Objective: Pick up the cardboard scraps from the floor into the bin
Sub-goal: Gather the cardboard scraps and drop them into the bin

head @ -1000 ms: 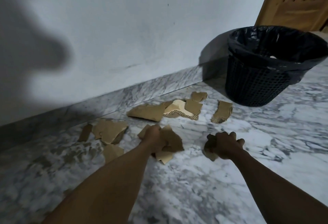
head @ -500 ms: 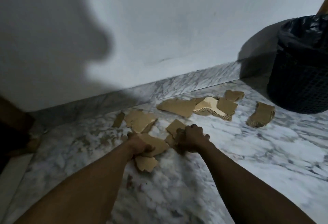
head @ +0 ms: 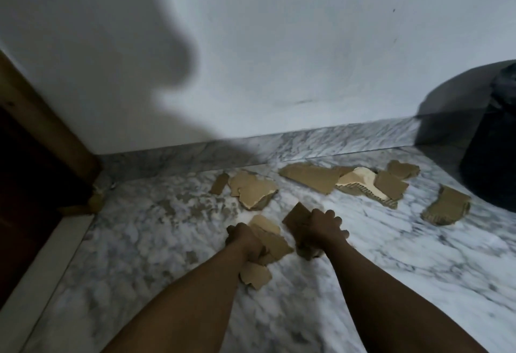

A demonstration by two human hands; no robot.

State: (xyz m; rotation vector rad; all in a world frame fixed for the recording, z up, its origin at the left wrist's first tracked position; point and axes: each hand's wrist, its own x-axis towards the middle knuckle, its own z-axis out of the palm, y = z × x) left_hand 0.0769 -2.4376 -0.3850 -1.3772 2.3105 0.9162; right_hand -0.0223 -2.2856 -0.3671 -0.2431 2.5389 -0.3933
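My left hand grips a bunch of brown cardboard scraps just above the marble floor; one piece hangs below the wrist. Close beside it, my right hand grips another cardboard scrap that sticks out past the knuckles. More scraps lie near the wall: a small strip, a torn pile, a long flat piece with a pale crumpled one, and a lone scrap at the right. The black bin stands at the right edge, mostly cut off.
A white wall with a marble skirting runs behind the scraps. A wooden door frame and a dark doorway stand at the left. My shadow falls on the wall. Marble floor spreads to the front right.
My view has swung left, so the bin slid to the right edge. My right hand moved left next to my left hand and took hold of a scrap there.
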